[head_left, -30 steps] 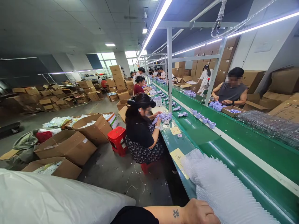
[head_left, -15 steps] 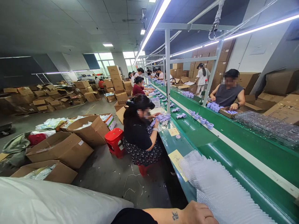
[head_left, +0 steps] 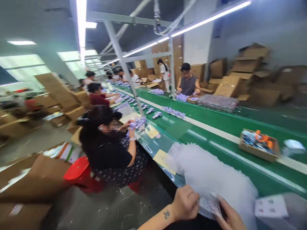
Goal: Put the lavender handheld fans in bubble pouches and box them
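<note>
Head view, motion-blurred. Left hand [head_left: 185,203] at the bottom edge, fingers curled and pinched onto a small clear plastic bag [head_left: 209,206]; tattoo visible on the wrist. Right hand [head_left: 229,217] comes in from the lower right, fingers closed on the same bag from the other side. The bag sits between the two hands, at the near edge of the green desk [head_left: 216,124], just below a heap of white bubble wrap [head_left: 211,174]. Bag contents too blurred to tell.

Beside the heap, to its left: a yellow paper note [head_left: 161,157] flat on the desk edge. To the right of the heap: a white printed card [head_left: 271,207], and farther along the desk an open cardboard tray [head_left: 258,146] with orange and blue items. Small lilac parts [head_left: 174,112] lie in a row farther down.

A seated person in a black top [head_left: 107,150] works just to the left, on a red stool [head_left: 78,169], hands at the desk. More people sit beyond. Across the desk, a person in a grey sleeveless top [head_left: 187,83]. Cardboard boxes [head_left: 249,75] stacked behind.
</note>
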### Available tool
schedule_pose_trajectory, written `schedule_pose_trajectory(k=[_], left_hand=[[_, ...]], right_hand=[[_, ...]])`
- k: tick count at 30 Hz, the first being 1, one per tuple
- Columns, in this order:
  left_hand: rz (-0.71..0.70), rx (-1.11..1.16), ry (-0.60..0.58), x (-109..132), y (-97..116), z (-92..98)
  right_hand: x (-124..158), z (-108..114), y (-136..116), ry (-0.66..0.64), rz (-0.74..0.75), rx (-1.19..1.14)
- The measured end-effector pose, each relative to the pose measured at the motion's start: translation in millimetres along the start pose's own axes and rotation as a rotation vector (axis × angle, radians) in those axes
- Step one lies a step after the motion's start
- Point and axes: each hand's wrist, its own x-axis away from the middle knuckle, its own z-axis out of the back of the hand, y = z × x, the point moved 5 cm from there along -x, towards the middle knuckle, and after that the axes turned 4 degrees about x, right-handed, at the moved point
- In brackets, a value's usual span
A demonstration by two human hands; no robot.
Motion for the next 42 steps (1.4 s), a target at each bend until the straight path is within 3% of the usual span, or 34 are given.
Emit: schedule_pose_trajectory(k=[4, 7, 10, 12, 14, 16, 18, 20, 28, 32, 36, 42], left_hand=[[0.093, 0.061, -0.030, -14, -11, 18.6], [0.072, 0.081, -0.070, -21, -16, 24.0], [0.094, 0.097, -0.069, -25, -25, 28.4], [0.120, 0.108, -0.054, -28, -33, 30.6], [0.128, 0.095, -0.045, -32, -40, 31.1], [0.117, 0.067, -0.043, -37, -44, 30.0], [0.098, 0.048, -0.039, -41, -45, 28.1], [0.081, 0.050, -0.035, -44, -44, 26.2], [0.052, 0.114, -0.085, -41, -44, 18.3], [0.021, 0.180, -0.081, -40, -48, 11.7], [-0.022, 0.228, -0.069, -48, -51, 4.0], [-0.079, 0.280, -0.084, -65, -54, -12.1]], right_hand=[[11, -3, -24, -0.055, 0.173, -0.159], [16, -1, -27, 0.003, 0.184, -0.222], [19, 7, 2, 0.188, 0.045, -0.272], [24, 16, 38, 0.354, -0.119, -0.230], [29, 20, 75, 0.406, -0.260, -0.075], [32, 15, 107, 0.291, -0.357, 0.140], [35, 4, 131, 0.082, -0.429, 0.310], [35, -5, 144, -0.040, -0.464, 0.352], [15, -9, 140, 0.083, -0.408, 0.152], [19, -7, 141, 0.169, -0.413, 0.013], [59, -3, 156, 0.359, -0.550, -0.140], [169, 12, 204, 0.744, -1.034, -0.358]])
